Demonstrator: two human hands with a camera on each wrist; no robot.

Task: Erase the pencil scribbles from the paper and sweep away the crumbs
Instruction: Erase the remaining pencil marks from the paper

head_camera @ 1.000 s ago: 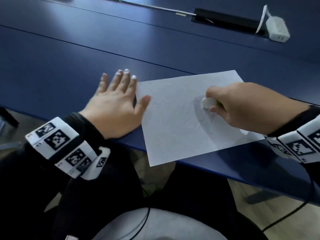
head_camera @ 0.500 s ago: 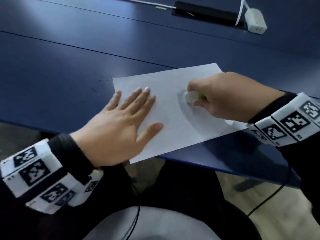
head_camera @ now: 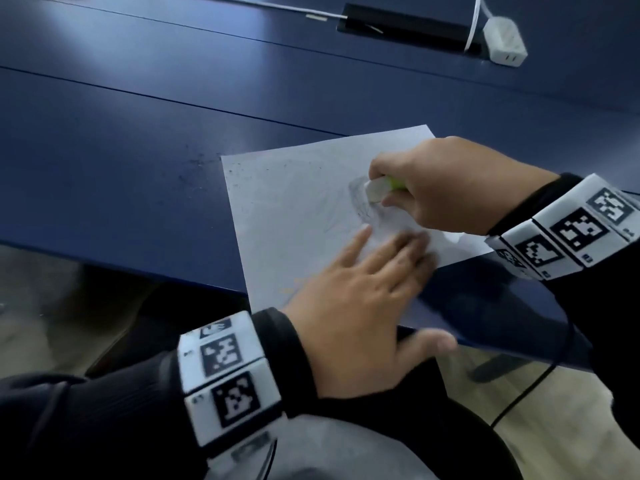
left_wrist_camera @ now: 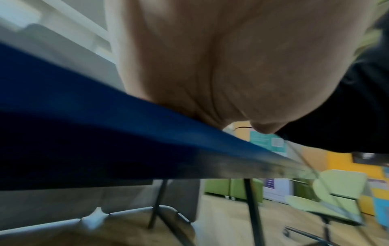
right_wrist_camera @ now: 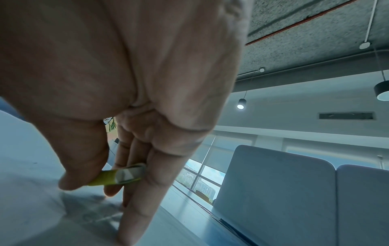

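Observation:
A white sheet of paper (head_camera: 294,209) lies on the blue table (head_camera: 138,133), its near corner hanging over the table's front edge. Grey pencil scribbles (head_camera: 360,202) mark its right half. My right hand (head_camera: 446,188) pinches a white eraser (head_camera: 377,189) with a yellow-green sleeve and presses its tip on the scribbles. The eraser (right_wrist_camera: 120,176) shows between thumb and fingers in the right wrist view. My left hand (head_camera: 360,306) lies flat on the paper with straight fingers, its fingertips (head_camera: 398,244) just below the eraser. Dark crumbs (head_camera: 249,168) speckle the paper's far-left corner and the table beside it.
A white power adapter (head_camera: 504,41) with a cable sits at the back right next to a black cable slot (head_camera: 408,27). A black cord (head_camera: 540,382) hangs below the table's front edge. Chairs (left_wrist_camera: 332,198) stand on the floor beyond.
My left hand slid from the table left of the paper onto the sheet, then right toward the eraser. The right hand kept the eraser on the scribbles.

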